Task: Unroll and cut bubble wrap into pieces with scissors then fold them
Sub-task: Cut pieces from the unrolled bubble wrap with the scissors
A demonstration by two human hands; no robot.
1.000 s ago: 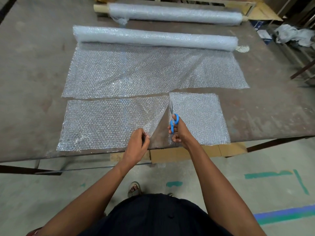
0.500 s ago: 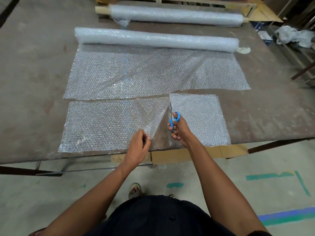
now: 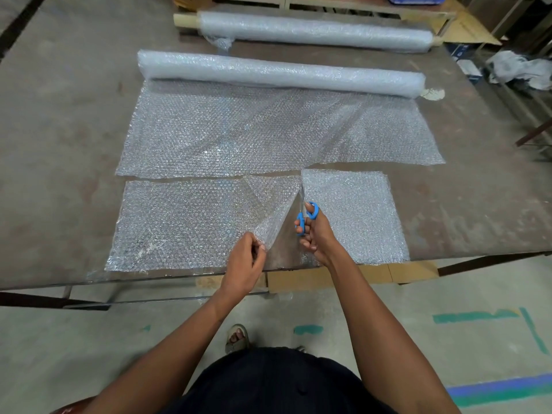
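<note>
While left hand [image 3: 243, 265] pinches lifted bubble wrap strip [image 3: 191, 222] corner, right hand [image 3: 313, 234] grips blue scissors [image 3: 306, 218] — cut nearly through.

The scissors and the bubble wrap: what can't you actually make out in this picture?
- Head view: the blades of the scissors are hidden by the lifted wrap edge and the right hand; only the blue handles show.
- Whether the near strip is cut fully through at its far edge: too fine to tell.
- The left hand hides its fingertips pinching the wrap.
- The far roll: its far side is out of sight.
</note>
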